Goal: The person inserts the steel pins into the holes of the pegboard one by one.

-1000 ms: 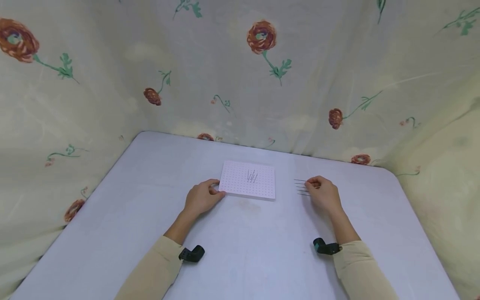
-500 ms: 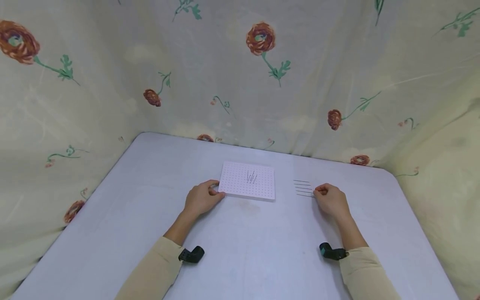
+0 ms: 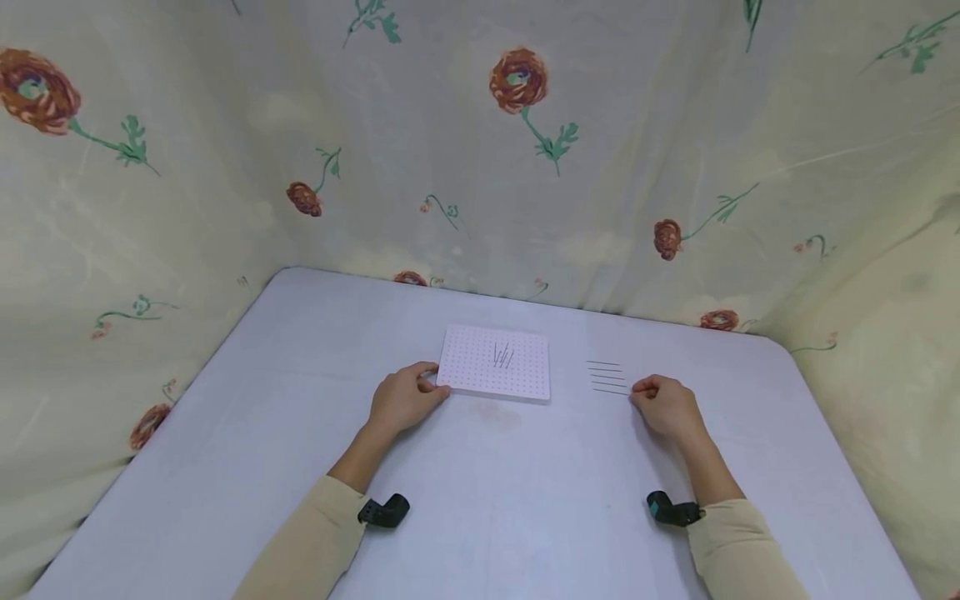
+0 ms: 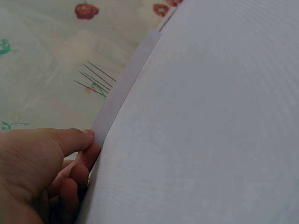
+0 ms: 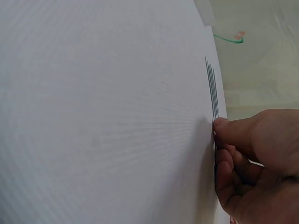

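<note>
A white pegboard (image 3: pixel 465 379) with a grid of small holes lies mid-table in the head view. Several thin dark rods (image 3: pixel 503 357) stand in its holes, some tilted. My left hand (image 3: pixel 403 400) grips the board's near left corner, thumb at the front edge and fingers at the left side. On the table to the right, several more thin dark rods (image 3: pixel 606 376) lie in a row, roughly parallel. My right hand (image 3: pixel 667 408) is at their right ends, and its thumb and forefinger pinch the end of the nearest rod (image 5: pixel 214 112). The curled fingers hide that tip.
The white table (image 3: pixel 480 500) has rounded far corners. Behind and beside it hangs a floral curtain (image 3: pixel 375 167). Black wrist cameras (image 3: pixel 385 511) sit on both forearms, over beige sleeves.
My right hand has moved back to the right and toward the near side, from above the rods to the nearest rod's right end. The left hand and board stay put.
</note>
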Tool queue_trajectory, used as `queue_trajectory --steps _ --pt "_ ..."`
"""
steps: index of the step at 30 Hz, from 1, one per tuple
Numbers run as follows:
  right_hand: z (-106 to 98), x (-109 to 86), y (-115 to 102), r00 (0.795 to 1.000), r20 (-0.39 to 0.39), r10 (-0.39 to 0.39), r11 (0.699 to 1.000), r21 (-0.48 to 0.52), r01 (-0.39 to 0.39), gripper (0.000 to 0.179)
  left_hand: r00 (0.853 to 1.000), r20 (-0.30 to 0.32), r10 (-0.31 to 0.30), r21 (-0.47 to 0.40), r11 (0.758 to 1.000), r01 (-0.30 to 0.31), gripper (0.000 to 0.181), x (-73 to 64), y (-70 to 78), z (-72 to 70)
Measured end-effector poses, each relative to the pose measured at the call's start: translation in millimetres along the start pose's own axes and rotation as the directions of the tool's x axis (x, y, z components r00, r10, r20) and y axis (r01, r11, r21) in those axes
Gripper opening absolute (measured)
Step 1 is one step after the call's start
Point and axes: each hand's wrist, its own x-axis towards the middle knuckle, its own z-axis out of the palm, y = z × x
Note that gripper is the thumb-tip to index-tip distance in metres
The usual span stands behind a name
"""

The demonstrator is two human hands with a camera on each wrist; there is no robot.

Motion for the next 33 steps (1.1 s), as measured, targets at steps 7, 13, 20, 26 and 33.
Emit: queue_trajectory --steps 7,13,20,26,33 --pt "2.5 0.4 0.9 1.000 -0.003 0.001 1.000 -0.021 -0.001 0.019 1.000 0.003 -0.003 -0.008 1.000 0.003 0.054 -1.0 0.7 1.0" --pt "3.2 -1.3 -0.7 1.000 -0.004 0.004 1.000 -0.030 -0.004 0.021 1.000 0.007 0.008 -0.006 1.000 -0.008 0.055 -1.4 1.5 1.1" --pt "2.5 -0.5 -3.9 1.000 -0.016 -0.018 0.999 -0.030 0.018 0.021 1.000 0.002 0.018 -0.011 1.000 -0.018 0.055 -1.0 1.6 -1.3" --pt "3.2 0.1 -4.4 0.999 -0.030 -0.030 0.999 -0.037 0.029 0.022 1.000 0.005 0.014 -0.006 1.000 -0.014 0.054 0.7 0.9 -0.1" --pt "2.9 0.6 -6.9 1.000 -0.004 -0.016 0.999 -0.038 0.016 0.021 1.000 0.010 0.008 -0.011 1.000 -0.008 0.054 0.2 0.1 -0.8"
